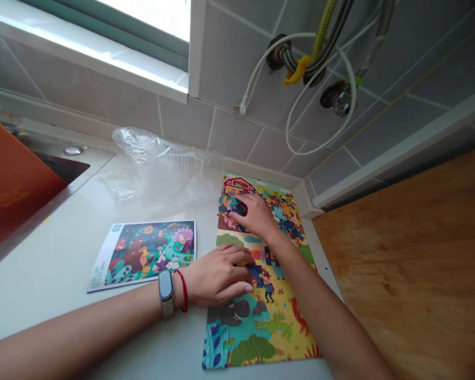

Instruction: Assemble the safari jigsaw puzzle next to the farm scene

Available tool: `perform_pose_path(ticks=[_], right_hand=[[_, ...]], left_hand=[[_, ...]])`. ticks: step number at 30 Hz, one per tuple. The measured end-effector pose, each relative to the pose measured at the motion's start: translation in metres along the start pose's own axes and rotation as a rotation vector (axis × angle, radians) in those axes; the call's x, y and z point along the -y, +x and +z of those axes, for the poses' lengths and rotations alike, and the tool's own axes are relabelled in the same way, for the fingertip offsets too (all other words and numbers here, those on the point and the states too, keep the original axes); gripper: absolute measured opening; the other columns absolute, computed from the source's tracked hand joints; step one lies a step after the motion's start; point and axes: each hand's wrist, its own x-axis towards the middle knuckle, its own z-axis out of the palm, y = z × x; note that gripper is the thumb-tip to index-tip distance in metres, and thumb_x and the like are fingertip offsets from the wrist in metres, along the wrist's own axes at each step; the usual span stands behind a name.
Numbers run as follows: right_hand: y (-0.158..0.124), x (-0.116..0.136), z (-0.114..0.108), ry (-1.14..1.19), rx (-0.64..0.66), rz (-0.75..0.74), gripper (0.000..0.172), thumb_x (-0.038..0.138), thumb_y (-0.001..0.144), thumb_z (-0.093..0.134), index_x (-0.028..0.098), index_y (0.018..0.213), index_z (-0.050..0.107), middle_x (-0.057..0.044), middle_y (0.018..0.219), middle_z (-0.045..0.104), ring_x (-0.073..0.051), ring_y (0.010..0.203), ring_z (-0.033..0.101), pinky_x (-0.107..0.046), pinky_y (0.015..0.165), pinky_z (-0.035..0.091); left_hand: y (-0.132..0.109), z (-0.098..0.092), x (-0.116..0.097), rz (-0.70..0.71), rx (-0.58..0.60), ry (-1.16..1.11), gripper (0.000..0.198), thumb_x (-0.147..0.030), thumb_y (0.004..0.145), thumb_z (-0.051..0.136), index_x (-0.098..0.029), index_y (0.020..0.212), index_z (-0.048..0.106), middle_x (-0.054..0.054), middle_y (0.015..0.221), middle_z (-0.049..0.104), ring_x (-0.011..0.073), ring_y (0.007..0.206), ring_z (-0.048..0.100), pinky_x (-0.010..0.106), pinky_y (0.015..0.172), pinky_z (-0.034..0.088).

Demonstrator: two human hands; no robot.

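My left hand [221, 274], with a grey watch [166, 287] and a red bracelet [183, 290] on its wrist, lies with fingers stretched over the left side of a colourful jigsaw puzzle [277, 338]. By its fingertips is a dark blue patch [255, 274]; whether that is a loose piece I cannot tell. Farther up, my right hand [257, 215] reaches over a heap of loose puzzle pieces [287, 211]. Its thumb and forefinger are apart, with pieces showing between them. The lower picture shows a hippo, a crocodile and a tree; my right forearm covers part of it.
Left of the puzzle lies a picture sheet [154, 253] with animals. Behind it is a crumpled clear plastic bag [158, 163]. An orange box [16, 184] stands by a sink [73, 168]. Hoses and a white cable [288, 121] hang from the tiled wall; a wooden surface [411, 264] is at right.
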Motion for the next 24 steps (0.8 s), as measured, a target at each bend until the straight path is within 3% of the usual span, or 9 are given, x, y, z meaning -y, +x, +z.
perform_pose_path(ticks=[6,10,14,18,21,24], right_hand=[[-0.022,-0.049,-0.037,-0.101,-0.017,0.132,0.046,0.034,0.084,0.081,0.023,0.129,0.075,-0.014,0.124,0.076,-0.036,0.117,0.068,-0.056,0.106,0.051],[-0.028,-0.066,-0.042,-0.102,0.021,0.169,0.048,0.039,0.084,0.083,0.023,0.129,0.075,-0.015,0.130,0.072,-0.037,0.123,0.066,-0.058,0.110,0.049],[-0.018,-0.039,-0.031,-0.021,0.012,0.022,0.047,0.038,0.091,0.077,0.024,0.135,0.071,-0.013,0.138,0.068,-0.031,0.131,0.062,-0.051,0.116,0.045],[0.007,-0.002,-0.008,0.025,0.137,-0.161,0.052,0.029,0.087,0.083,0.016,0.135,0.070,-0.015,0.143,0.068,-0.029,0.135,0.060,-0.045,0.120,0.042],[0.020,0.008,0.004,0.008,0.191,-0.179,0.049,0.022,0.084,0.084,0.013,0.131,0.072,-0.017,0.137,0.070,-0.030,0.131,0.062,-0.045,0.117,0.043],[0.020,0.002,0.004,0.022,0.163,-0.138,0.047,0.020,0.083,0.084,0.015,0.129,0.073,-0.016,0.132,0.072,-0.030,0.127,0.063,-0.045,0.115,0.044]], left_hand=[[-0.001,0.001,0.001,0.004,-0.012,0.008,0.043,-0.048,0.110,0.041,-0.020,0.106,0.074,0.011,0.133,0.069,0.0284,0.124,0.063,0.045,0.113,0.043],[0.000,0.002,0.001,-0.006,0.006,0.015,0.044,-0.048,0.111,0.040,-0.020,0.106,0.073,0.010,0.134,0.068,0.0286,0.125,0.062,0.046,0.113,0.043],[0.001,0.001,0.001,-0.009,0.009,0.016,0.045,-0.049,0.111,0.039,-0.020,0.105,0.073,0.010,0.133,0.069,0.0285,0.124,0.063,0.045,0.112,0.043],[0.002,-0.001,-0.001,-0.015,0.013,0.010,0.045,-0.048,0.111,0.039,-0.020,0.105,0.074,0.011,0.133,0.069,0.0284,0.123,0.063,0.044,0.111,0.044],[0.002,-0.002,-0.002,-0.015,-0.002,-0.004,0.047,-0.048,0.111,0.038,-0.020,0.105,0.075,0.011,0.131,0.070,0.0284,0.122,0.063,0.044,0.110,0.045],[0.001,-0.002,-0.002,-0.011,-0.015,-0.003,0.049,-0.049,0.112,0.037,-0.020,0.104,0.075,0.011,0.129,0.070,0.0284,0.122,0.063,0.045,0.110,0.045]])
